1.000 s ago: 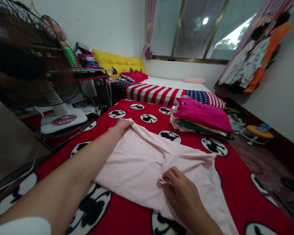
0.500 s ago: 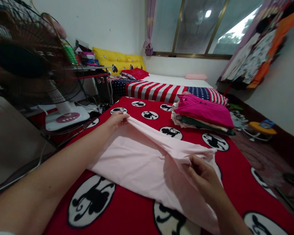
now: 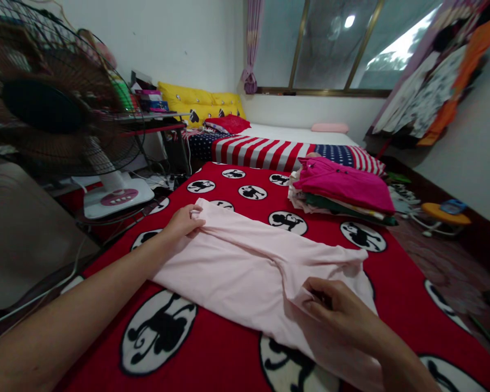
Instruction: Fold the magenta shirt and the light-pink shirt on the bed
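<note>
A pale pink garment (image 3: 245, 267) lies spread on a red blanket with black-and-white round cartoon patches (image 3: 212, 348). My left hand (image 3: 183, 222) pinches the garment's far left corner, fingers closed on the cloth. My right hand (image 3: 338, 310) grips a fold of the same garment near its right side, fingers curled over the fabric. Between the two hands runs a long crease.
A stack of folded clothes topped by a magenta piece (image 3: 343, 188) sits at the blanket's far right. A standing fan (image 3: 53, 109) is close on the left, with cables on the floor. A striped flag-pattern cover (image 3: 265, 152) and yellow pillows (image 3: 200, 100) lie beyond.
Both hands have drawn the garment's far edge toward me and lowered it, so a fold now lies flat. My left hand came back from the far patch.
</note>
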{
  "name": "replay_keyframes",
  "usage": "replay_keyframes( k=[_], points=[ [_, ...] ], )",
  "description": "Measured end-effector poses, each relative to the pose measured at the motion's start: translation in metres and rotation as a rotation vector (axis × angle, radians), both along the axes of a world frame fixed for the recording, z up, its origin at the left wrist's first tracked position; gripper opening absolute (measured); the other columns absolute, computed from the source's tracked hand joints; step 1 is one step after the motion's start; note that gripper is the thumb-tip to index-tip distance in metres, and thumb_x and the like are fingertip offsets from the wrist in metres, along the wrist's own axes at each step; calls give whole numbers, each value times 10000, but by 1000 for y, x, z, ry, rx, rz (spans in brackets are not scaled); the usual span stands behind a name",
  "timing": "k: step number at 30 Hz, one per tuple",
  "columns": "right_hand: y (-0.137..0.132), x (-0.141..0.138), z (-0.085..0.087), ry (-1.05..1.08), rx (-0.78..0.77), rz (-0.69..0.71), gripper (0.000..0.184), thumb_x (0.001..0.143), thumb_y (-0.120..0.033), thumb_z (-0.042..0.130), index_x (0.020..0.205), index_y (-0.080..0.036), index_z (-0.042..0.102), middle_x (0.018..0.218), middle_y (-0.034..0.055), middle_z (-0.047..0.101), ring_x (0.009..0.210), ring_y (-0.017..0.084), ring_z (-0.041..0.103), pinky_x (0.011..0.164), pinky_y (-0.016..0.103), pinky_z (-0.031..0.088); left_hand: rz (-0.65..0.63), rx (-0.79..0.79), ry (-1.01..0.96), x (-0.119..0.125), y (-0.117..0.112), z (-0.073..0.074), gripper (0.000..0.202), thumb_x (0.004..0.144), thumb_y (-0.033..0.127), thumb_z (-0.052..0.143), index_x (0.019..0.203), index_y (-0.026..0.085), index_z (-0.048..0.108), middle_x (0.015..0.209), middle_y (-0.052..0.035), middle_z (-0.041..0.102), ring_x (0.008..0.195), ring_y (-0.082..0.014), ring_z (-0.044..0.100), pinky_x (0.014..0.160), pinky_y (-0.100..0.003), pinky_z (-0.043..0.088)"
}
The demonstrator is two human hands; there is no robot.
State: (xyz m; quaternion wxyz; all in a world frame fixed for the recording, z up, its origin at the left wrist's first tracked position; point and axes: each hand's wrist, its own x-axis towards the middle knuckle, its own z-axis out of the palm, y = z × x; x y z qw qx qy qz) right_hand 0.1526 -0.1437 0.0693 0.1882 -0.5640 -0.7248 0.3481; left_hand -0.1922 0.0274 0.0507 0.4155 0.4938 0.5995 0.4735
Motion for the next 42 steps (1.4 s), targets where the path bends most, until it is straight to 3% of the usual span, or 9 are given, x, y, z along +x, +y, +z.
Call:
replay_keyframes(
  k=[6, 9, 13, 17, 21, 23, 28, 36, 42],
  points=[
    [-1, 8, 3, 89, 13, -26, 163, 814, -223, 511, 655, -189, 513, 604, -43, 440, 578, 107, 404, 513, 228, 260, -62, -6, 61, -12, 5, 1, 296, 633, 225, 708, 912, 172, 624, 588, 37, 511, 399, -64, 427, 379, -161, 281],
    [-4, 9, 3, 109, -97, 24, 152, 813, -241, 530, 687, -184, 592, 609, -30, 512, 572, 111, 450, 503, 219, 287, -88, 28, 404, -20, 7, 5, 211, 603, 244, 725, 795, 179, 666, 564, 9, 536, 447, -112, 484, 420, -198, 326],
    [-9, 7, 3, 139, -297, 89, 146, 774, -192, 556, 826, -187, 692, 650, -12, 616, 588, 123, 528, 504, 210, 328, -81, 71, 927, -16, 7, 22, 184, 517, 228, 775, 684, 202, 701, 715, -67, 629, 782, -276, 626, 616, -286, 451],
    [-6, 6, 4, 169, -227, 57, 184, 818, -308, 579, 854, -168, 693, 673, 6, 627, 587, 120, 524, 496, 210, 334, -139, 285, 1197, 10, 15, 34, 233, 740, 311, 607, 904, 202, 731, 1071, -104, 650, 1008, -288, 602, 843, -350, 470],
    [1, 10, -2, 158, -101, -30, 220, 809, -358, 626, 891, -165, 693, 705, 15, 638, 632, 127, 541, 540, 215, 373, -500, 329, 1122, 38, 29, 16, 367, 855, 310, 426, 1056, 176, 703, 1168, -73, 657, 1087, -229, 599, 956, -300, 439],
    [2, 12, -6, 181, -106, -47, 216, 813, -355, 624, 898, -167, 691, 711, 16, 641, 631, 130, 546, 537, 218, 380, -566, 303, 1126, 47, 33, 0, 473, 868, 392, 426, 1219, 144, 623, 1318, -102, 580, 1222, -257, 521, 1021, -332, 397],
    [4, 20, -5, 286, 9, -186, 200, 776, -324, 661, 891, -166, 706, 756, 32, 671, 657, 139, 571, 571, 233, 423, -434, 230, 1291, 56, 26, -30, 679, 930, 510, 273, 1491, 128, 263, 1567, -94, 212, 1441, -264, 188, 1146, -490, 176],
    [11, 81, 5, 494, 317, -845, 368, 669, -428, 735, 913, -161, 671, 723, 36, 682, 561, 113, 568, 462, 196, 403, -382, 257, 1303, 58, 22, -36, 692, 931, 560, 239, 1493, 157, 269, 1568, -70, 217, 1443, -253, 186, 1145, -483, 172],
    [22, 104, -10, 320, 115, -814, 386, 617, -432, 740, 855, -143, 643, 631, 28, 658, 488, 125, 557, 383, 195, 365, -405, 203, 1323, 61, 20, -24, 691, 933, 527, 280, 1495, 126, 252, 1564, -103, 224, 1437, -282, 190, 1122, -517, 205]
  ],
)
